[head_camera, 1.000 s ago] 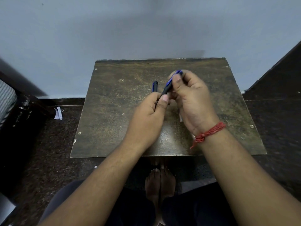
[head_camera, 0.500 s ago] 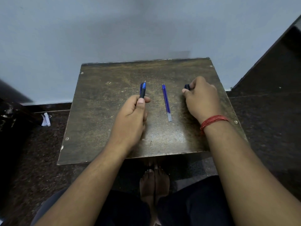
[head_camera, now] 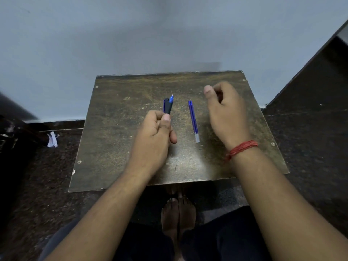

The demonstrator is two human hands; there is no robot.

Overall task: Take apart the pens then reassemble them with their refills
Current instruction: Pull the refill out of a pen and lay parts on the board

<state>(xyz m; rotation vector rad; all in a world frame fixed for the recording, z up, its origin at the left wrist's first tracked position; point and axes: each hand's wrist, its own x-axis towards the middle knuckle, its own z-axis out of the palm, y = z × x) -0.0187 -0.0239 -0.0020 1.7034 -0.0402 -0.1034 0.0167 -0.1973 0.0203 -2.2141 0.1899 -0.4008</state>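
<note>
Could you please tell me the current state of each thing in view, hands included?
Pen: gripped upright in the left hand, tip out.
Refills: lying loose on the table, side by side.
Right hand: raised, fingers curled; contents hidden.

no legible txt/labels; pen maybe too blurry.

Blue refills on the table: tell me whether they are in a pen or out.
Out. Two blue refills lie bare, side by side on the table, between the hands. The left hand grips a pen apart from them.
</note>
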